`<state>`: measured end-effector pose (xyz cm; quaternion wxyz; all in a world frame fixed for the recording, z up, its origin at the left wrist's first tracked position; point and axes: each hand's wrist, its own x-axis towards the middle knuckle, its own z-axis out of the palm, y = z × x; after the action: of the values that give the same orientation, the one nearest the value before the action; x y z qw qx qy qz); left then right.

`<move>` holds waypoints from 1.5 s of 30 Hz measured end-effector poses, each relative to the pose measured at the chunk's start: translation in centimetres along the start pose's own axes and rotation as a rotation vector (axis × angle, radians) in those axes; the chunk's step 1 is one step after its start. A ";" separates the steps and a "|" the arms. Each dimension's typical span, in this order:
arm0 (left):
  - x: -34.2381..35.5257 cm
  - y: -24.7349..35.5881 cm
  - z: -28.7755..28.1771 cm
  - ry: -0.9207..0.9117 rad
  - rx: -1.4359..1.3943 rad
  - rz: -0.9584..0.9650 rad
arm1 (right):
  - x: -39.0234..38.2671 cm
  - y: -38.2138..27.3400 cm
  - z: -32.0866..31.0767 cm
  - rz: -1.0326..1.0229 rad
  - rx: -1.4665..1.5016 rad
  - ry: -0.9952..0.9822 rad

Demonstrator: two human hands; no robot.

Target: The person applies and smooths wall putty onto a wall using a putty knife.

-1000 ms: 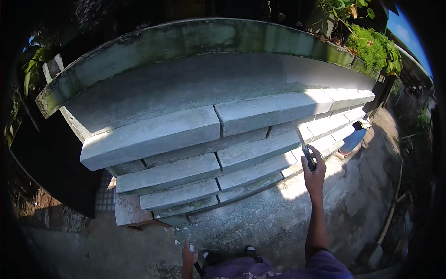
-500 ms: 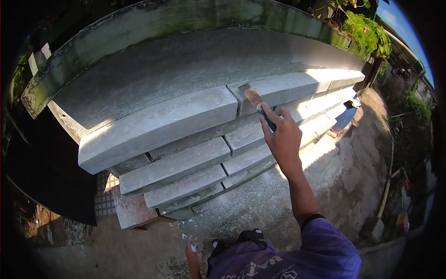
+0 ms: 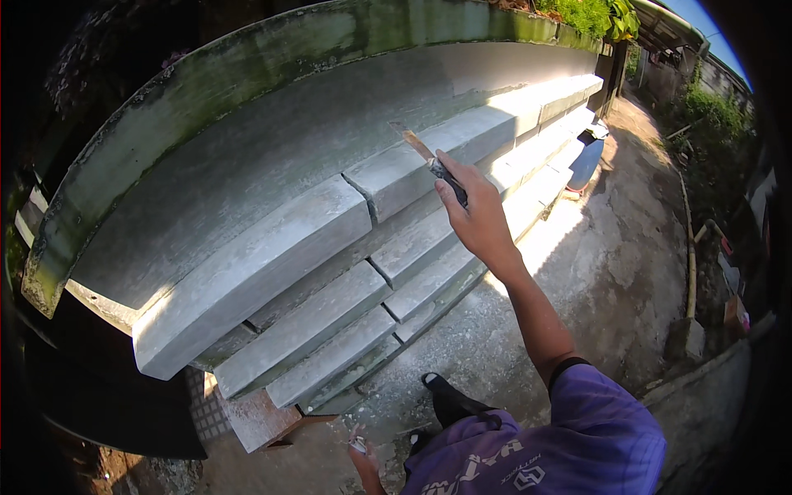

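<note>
Over the top grey ledge (image 3: pixel 477 125), the right hand (image 3: pixel 477 210) grasps a scraper (image 3: pixel 419 146), blade toward the wall (image 3: pixel 289 124); the low left hand's (image 3: pixel 363 462) grip is unclear. A blue container (image 3: pixel 587 163) stands beside the ledges' far end; a pole (image 3: pixel 690 239) lies farther right.

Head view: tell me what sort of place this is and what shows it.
Probably an outdoor yard or passage beside a building: a rough grey concrete floor runs along a stepped, pale-grey masonry wall, with leafy bright-green plants and a strip of blue sky at upper right.
</note>
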<state>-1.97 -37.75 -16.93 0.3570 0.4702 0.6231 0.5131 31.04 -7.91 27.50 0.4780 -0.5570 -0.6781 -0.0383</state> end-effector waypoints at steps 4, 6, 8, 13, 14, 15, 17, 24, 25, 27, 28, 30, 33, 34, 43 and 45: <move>2.3 2.4 2.6 0.051 -0.006 0.016 | 4.8 4.5 1.8 0.015 0.342 0.251; 3.4 2.7 3.9 0.036 -0.053 0.009 | 6.4 5.2 2.9 0.016 0.338 0.296; 4.5 3.0 4.9 0.001 -0.034 0.015 | 7.7 4.9 4.2 0.036 0.251 0.244; 6.8 1.7 7.3 -0.077 0.019 0.007 | 13.6 7.0 6.6 -0.065 0.291 0.463; 7.1 1.6 7.8 -0.103 0.020 0.005 | 14.0 7.3 6.9 -0.087 0.265 0.508; 7.4 1.2 8.0 -0.123 0.020 0.001 | 13.5 7.2 7.3 -0.078 0.270 0.499; 7.2 -0.9 8.0 -0.102 -0.011 -0.018 | 11.5 6.2 7.5 -0.011 0.231 0.404; 9.1 -1.2 9.4 -0.142 -0.021 -0.090 | 14.0 7.8 7.7 -0.049 0.220 0.538; 9.3 -0.6 9.6 -0.139 -0.024 -0.091 | 13.0 7.7 7.7 -0.044 0.223 0.515; 9.8 0.3 10.0 -0.118 0.038 -0.128 | 13.1 7.8 7.3 -0.040 0.225 0.492; 10.2 0.0 10.1 -0.116 0.037 -0.127 | 14.0 8.0 6.9 -0.066 0.214 0.507; 10.6 -0.8 10.4 -0.110 0.024 -0.057 | 14.3 8.2 6.6 -0.090 0.198 0.521; 12.1 2.7 11.5 -0.156 0.053 -0.111 | 14.0 8.5 7.0 -0.090 0.207 0.519; 12.0 2.4 11.4 -0.145 0.055 -0.111 | 13.0 7.9 7.5 -0.063 0.203 0.491; 11.9 2.0 10.6 -0.089 0.024 -0.066 | 12.8 6.4 7.6 0.024 0.158 0.458; 11.9 1.6 10.0 -0.074 0.039 -0.066 | 12.9 6.4 7.5 0.039 0.182 0.420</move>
<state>4.08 -23.37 -17.14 0.3873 0.4748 0.6344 0.4712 32.55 8.16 29.30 0.6576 -0.5042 -0.5536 -0.0827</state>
